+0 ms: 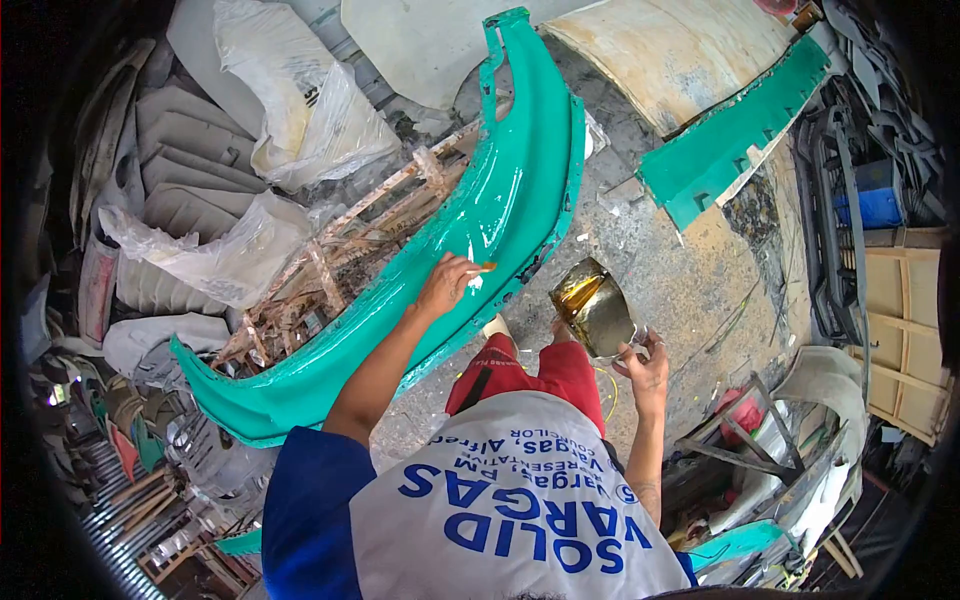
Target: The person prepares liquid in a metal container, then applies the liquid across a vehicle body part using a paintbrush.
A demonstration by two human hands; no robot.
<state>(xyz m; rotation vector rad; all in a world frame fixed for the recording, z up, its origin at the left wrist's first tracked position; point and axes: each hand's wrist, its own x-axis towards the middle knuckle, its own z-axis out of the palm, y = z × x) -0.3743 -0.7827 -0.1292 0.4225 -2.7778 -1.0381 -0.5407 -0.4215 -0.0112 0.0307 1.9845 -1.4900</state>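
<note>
A long curved green panel (440, 240), glossy as if wet, stretches diagonally across the view, shaped like a vehicle bumper or its mould. Over its middle is my left hand (447, 285), fingers closed around a small tool with an orange-brown end (487, 267). A white patch shows on the green surface just below that tool; I cannot tell whether it is bristles or glare. To the right, my right hand (643, 365) grips the near rim of an open container (605, 318), tilted, with amber liquid inside. The container is apart from the panel, above the concrete floor.
A rusty metal frame (325, 275) stands under and behind the panel. Another green strip (735, 130) lies at upper right beside a pale curved sheet (680, 50). Plastic-wrapped grey parts (200, 180) crowd the left; black bumpers (830, 220) and a blue bin (878, 195) stand right.
</note>
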